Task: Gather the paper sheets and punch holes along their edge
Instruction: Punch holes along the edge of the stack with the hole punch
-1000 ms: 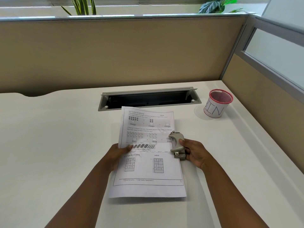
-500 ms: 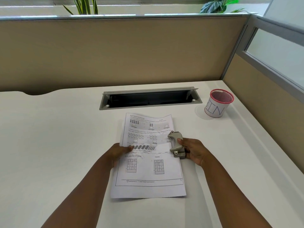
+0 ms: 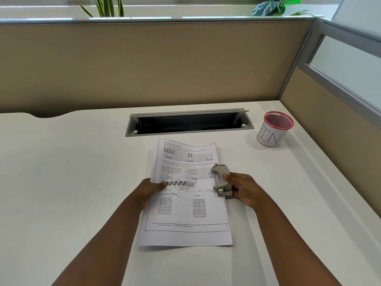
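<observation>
Flatly, printed paper sheets (image 3: 186,195), grey metal punch (image 3: 221,180) clamping edge

Bright daylight, soft shadows, wide-angle edge distortion

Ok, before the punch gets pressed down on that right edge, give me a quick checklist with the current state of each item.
1. Hole punch sits on the right edge of the paper sheets: ok.
2. Right hand grips the punch, thumb on its lever: ok.
3. Left hand holds the sheets at their left edge: ok.
4. Sheets lie flat: not ok, the far end lifts and curls.
5. Edges fully seated in the punch slot: cannot tell, the punch hides them.
6. Sheets squared into one stack: cannot tell, only the top sheet shows.
</observation>
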The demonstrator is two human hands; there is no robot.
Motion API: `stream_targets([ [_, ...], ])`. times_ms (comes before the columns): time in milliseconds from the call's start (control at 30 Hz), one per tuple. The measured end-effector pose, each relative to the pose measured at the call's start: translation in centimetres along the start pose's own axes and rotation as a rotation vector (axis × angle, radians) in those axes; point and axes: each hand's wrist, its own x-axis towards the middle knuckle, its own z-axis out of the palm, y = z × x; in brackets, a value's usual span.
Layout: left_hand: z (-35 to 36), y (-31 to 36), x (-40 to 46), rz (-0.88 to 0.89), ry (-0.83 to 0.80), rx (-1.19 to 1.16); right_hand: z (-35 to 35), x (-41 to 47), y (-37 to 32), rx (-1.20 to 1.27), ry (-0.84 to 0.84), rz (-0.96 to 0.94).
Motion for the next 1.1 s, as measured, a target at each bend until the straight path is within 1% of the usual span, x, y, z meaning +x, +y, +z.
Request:
stream_targets([
  [400, 0.1, 0.1, -0.2, -0.014, 0.010, -0.007, 0.2, -0.1, -0.3, -0.017, 0.004, 0.026],
  [767, 0.0, 0.1, -0.2, -0.010, 0.014, -0.009, 0.9, -0.1, -0.8, -0.060, 0.073, 0.037],
  [833, 0.0, -0.2, -0.2, -0.010, 0.015, -0.015, 1.1, 0.1, -1.0, -0.126, 0.124, 0.022],
  [967, 0.1, -0.4, -0.3, -0.005, 0.034, -0.022, 1.2, 1.1, -1.4, -0.404, 0.269, -0.019],
  [1100, 0.3, -0.5, -0.1, -0.015, 0.067, -0.037, 1.1, 1.4, -1.7, -0.547, 0.289, -0.019],
])
